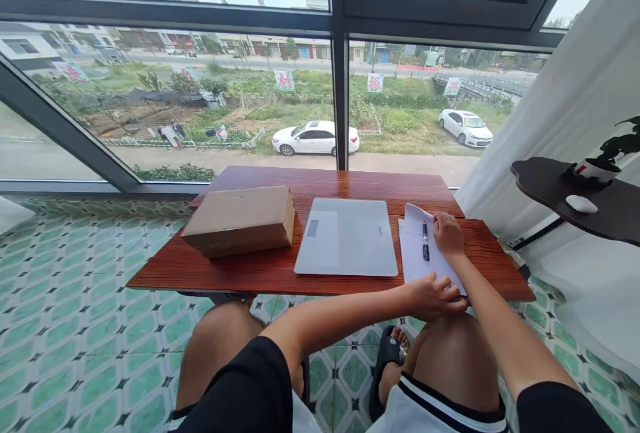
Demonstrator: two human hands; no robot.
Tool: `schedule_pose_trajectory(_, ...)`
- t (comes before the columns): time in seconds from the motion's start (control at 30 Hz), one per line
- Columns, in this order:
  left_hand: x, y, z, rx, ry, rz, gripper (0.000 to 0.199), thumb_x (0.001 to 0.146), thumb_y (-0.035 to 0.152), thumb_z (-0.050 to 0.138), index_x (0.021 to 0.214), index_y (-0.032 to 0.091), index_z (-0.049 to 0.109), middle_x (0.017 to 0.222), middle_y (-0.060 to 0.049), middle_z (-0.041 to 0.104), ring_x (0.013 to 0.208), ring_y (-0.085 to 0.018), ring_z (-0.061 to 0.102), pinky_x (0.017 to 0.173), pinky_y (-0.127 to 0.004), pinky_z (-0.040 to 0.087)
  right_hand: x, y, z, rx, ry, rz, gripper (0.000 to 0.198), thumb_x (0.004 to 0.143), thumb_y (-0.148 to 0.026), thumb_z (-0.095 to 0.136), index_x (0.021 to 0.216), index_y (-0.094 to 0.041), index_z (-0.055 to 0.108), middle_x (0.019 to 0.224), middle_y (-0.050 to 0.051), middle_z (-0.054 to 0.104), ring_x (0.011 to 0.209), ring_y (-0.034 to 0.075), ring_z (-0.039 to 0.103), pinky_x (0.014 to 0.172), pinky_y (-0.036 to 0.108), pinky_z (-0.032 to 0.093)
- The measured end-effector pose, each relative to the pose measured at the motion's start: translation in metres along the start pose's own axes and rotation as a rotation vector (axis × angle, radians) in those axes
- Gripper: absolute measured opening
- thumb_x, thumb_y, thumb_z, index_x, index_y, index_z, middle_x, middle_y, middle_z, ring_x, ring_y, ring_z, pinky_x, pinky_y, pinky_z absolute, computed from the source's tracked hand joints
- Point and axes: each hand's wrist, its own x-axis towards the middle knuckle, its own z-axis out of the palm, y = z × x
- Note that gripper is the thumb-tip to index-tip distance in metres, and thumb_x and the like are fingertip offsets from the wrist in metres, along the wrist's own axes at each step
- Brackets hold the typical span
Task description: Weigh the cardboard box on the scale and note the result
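A white sheet of paper (415,253) lies on the right part of the small wooden table (350,183), with a dark pen (425,240) resting on it. My right hand (447,233) rests on the paper's far right edge, just right of the pen. At the table's front edge my left hand (433,296) presses on the paper's near corner, fingers curled. A flat grey scale (347,236) sits in the middle of the table. To its left lies a closed cardboard box (241,218).
A large window runs behind the table. A dark side shelf (555,186) at the right holds a potted plant (600,166) and a white mouse-like object (581,204). White curtain (575,86) hangs at right. Green patterned floor tiles (75,326) surround the table; my knees are under it.
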Motion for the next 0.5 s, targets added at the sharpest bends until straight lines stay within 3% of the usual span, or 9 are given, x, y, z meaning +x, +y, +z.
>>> schedule_pose_trajectory(0.23,0.002,0.004,0.005,0.003,0.041,-0.012,0.040,0.089,0.020,0.040,0.126,0.019,0.054,0.111,-0.013,0.056,0.090,-0.023,0.054,0.062,-0.033,0.033,-0.002,-0.002,-0.007,-0.072,-0.007,0.000,0.015,0.095,-0.015,0.041,0.088,-0.015,0.055,0.090,0.008,0.060,0.089,0.022,0.055,0.072,0.032,0.036)
schedule_pose_trajectory(0.37,0.004,0.005,0.008,0.017,0.046,-0.031,0.042,0.086,0.020,0.044,0.127,0.021,0.055,0.111,-0.014,0.056,0.089,-0.023,0.054,0.060,-0.032,0.033,-0.006,-0.007,-0.012,-0.180,-0.114,0.135,0.020,0.101,-0.025,0.037,0.101,-0.019,0.056,0.104,0.005,0.063,0.067,0.015,0.052,0.054,0.031,0.022)
schedule_pose_trajectory(0.5,0.007,0.008,0.006,-0.013,0.034,-0.084,0.041,0.085,0.019,0.043,0.124,0.023,0.058,0.101,-0.011,0.057,0.082,-0.020,0.055,0.057,-0.030,0.032,-0.007,-0.011,-0.015,-0.257,-0.199,0.159,0.027,0.103,-0.030,0.031,0.107,-0.019,0.056,0.108,0.007,0.064,0.058,0.015,0.050,0.052,0.031,0.016)
